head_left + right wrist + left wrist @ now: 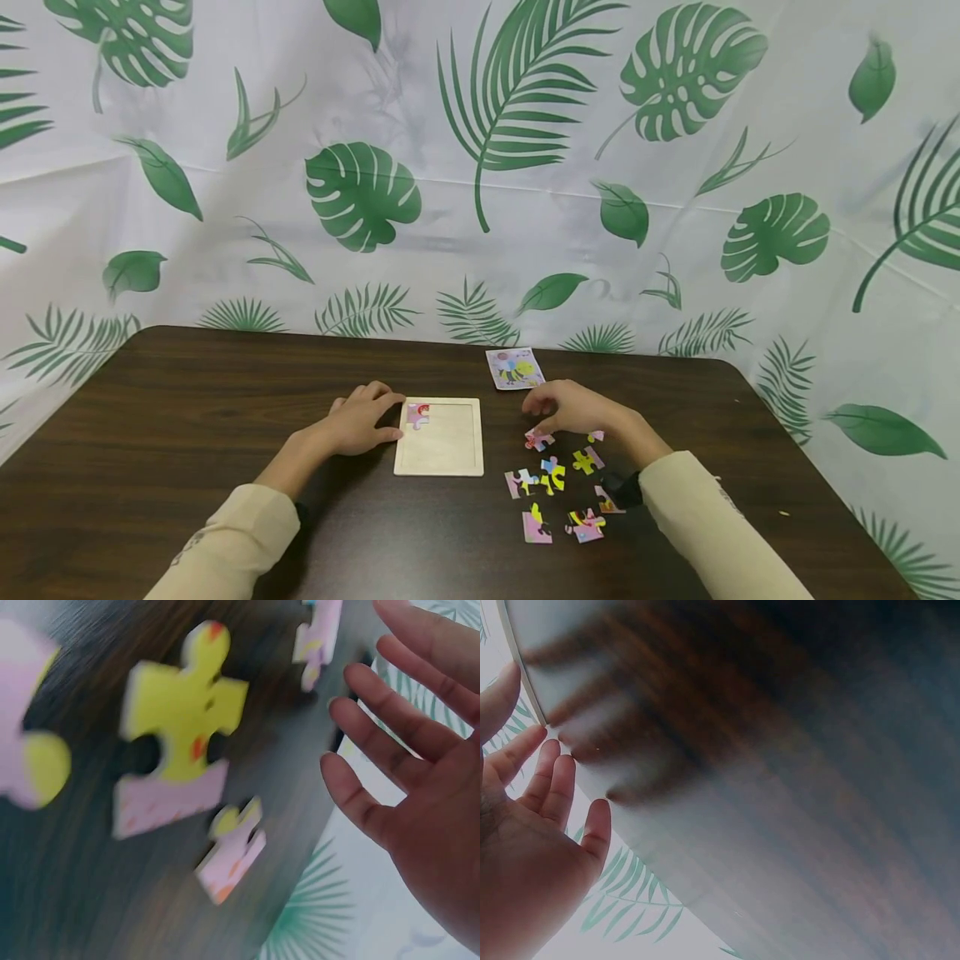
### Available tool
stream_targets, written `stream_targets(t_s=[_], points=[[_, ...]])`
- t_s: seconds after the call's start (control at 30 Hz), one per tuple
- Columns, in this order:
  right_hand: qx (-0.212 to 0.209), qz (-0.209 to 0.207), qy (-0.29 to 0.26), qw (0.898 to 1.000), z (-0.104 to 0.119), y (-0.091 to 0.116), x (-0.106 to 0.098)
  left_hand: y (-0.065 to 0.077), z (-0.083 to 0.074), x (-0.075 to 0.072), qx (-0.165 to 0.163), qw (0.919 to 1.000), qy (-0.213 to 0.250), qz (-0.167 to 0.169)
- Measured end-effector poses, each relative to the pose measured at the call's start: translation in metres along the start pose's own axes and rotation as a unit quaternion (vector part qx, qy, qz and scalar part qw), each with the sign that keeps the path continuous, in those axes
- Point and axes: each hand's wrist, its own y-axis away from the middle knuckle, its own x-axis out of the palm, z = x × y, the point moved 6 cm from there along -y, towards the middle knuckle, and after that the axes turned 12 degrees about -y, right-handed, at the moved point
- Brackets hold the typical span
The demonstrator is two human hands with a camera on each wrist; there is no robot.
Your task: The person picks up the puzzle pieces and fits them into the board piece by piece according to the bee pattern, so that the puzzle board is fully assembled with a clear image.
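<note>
A square wooden puzzle board (438,454) lies on the table with one pink-and-red jigsaw piece (415,418) in its upper left corner. My left hand (358,423) is at the board's left edge, thumb and fingertips touching it. In the left wrist view, that hand (544,817) has its fingers spread. My right hand (573,408) hovers over the loose pieces, nearest a pink-and-red piece (540,441) just below its thumb. In the right wrist view, the right hand's fingers (382,712) look relaxed and hold nothing; a yellow-and-pink piece (184,712) lies on the table beside them.
Several other loose pieces, among them a pink-and-yellow one (536,527), lie right of the board. A picture card with a bee (515,369) sits near the table's back edge. Behind the dark wooden table (225,400) hangs a leaf-patterned cloth (420,275).
</note>
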Motion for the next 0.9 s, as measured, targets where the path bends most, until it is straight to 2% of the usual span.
stream_targets(t_s=[0.17,0.33,0.9], points=[[0.016,-0.004,-0.001,1.0,-0.013,0.009,-0.002,0.0,0.0,0.0,0.0,1.0,0.0,0.001],[0.014,-0.013,0.001,1.0,-0.019,0.016,-0.001,0.0,0.0,0.0,-0.002,1.0,-0.001,0.001],[-0.019,-0.037,-0.003,0.999,-0.026,0.021,0.006,0.0,0.001,0.001,-0.007,1.0,-0.005,-0.001]])
